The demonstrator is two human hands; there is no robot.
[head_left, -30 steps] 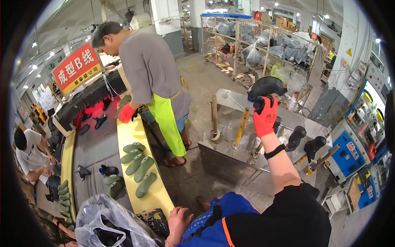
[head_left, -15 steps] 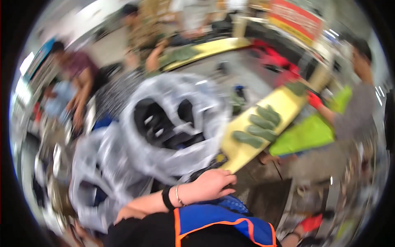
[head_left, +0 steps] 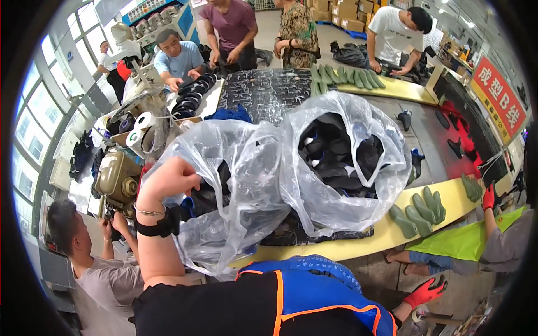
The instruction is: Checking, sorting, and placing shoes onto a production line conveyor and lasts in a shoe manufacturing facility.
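Observation:
My left hand (head_left: 178, 175), bare, with a bracelet and a black wristband, is bent at the wrist over the left clear plastic bag (head_left: 246, 140). Its fingers are curled together at the bag's open mouth; what they hold, if anything, is hidden. Dark shoe uppers (head_left: 216, 187) with some blue show inside that bag. Right beside it, a second clear plastic bag (head_left: 386, 134) stands open, full of black shoe uppers (head_left: 328, 145). Low on the right, my right hand (head_left: 426, 292) in a red glove with dark fingertips has its fingers spread, away from the bags.
Green shoe lasts (head_left: 423, 213) lie on the curved yellow board (head_left: 358, 243) at right. Beyond it, a co-worker's red-gloved hand (head_left: 489, 197) is near another last. A sewing machine (head_left: 115, 176) and a seated person (head_left: 92, 252) are at left. More people work across the table.
The view has swung, and the blur is gone. My left hand has moved from the yellow board's near end to the left plastic bag. My gloved right hand stays low on the right.

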